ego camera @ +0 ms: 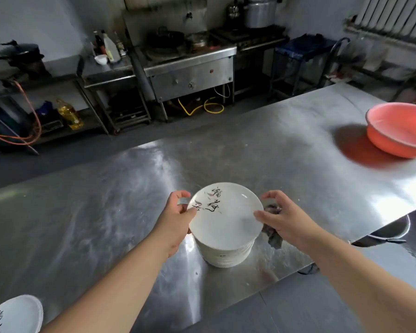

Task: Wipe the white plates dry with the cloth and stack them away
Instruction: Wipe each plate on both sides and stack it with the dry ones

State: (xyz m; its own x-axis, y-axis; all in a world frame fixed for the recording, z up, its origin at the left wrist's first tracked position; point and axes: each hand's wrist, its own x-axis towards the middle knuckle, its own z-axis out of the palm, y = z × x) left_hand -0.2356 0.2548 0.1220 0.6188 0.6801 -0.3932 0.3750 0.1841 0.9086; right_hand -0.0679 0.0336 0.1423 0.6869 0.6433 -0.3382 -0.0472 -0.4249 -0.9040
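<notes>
Steel table (106, 224) carries the plate stack (226, 257) at centre; left hand (175, 219) and right hand (282, 218), the latter also bunching the cloth (274, 239), pinch opposite rims of the top plate (226, 219), which should lift level, thumbs firm.

what i count from here
i make it two hands, a left hand (178, 213) and a right hand (282, 221), one top plate (226, 212) on one stack (226, 254) whose plates i can't count, one lone plate (15, 313) at the lower left, one cloth (275, 239), one red basin (394, 137), one steel table (94, 212).
</notes>
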